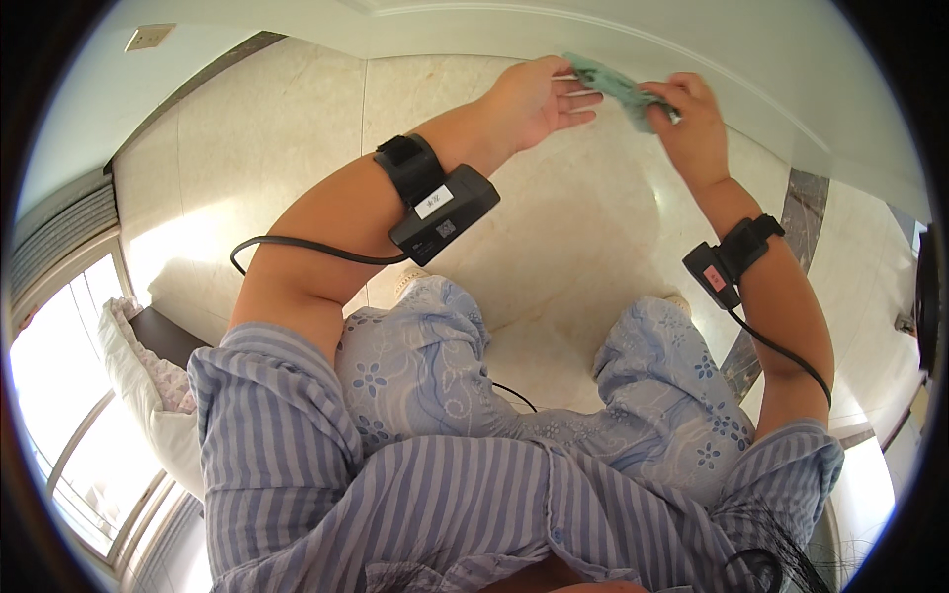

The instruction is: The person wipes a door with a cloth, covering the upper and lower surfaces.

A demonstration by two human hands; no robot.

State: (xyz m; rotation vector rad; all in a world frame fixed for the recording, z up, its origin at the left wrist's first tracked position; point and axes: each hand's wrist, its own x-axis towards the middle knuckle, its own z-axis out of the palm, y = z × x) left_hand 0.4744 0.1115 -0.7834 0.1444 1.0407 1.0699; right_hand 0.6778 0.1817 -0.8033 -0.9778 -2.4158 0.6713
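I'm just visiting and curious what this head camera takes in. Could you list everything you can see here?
cloth: one, pale green, held up between both hands near the wall
floor: one, cream marble with a dark border strip at right
window: one, bright, lower left
bedding: one heap, white, beside the window
wall plate: one, beige, upper left
wrist device: two, black, strapped on each forearm, with black cables
shirt: one, blue striped
trousers: one pair, blue floral
left hand: open, fingers against the cloth
right hand: pinching the cloth
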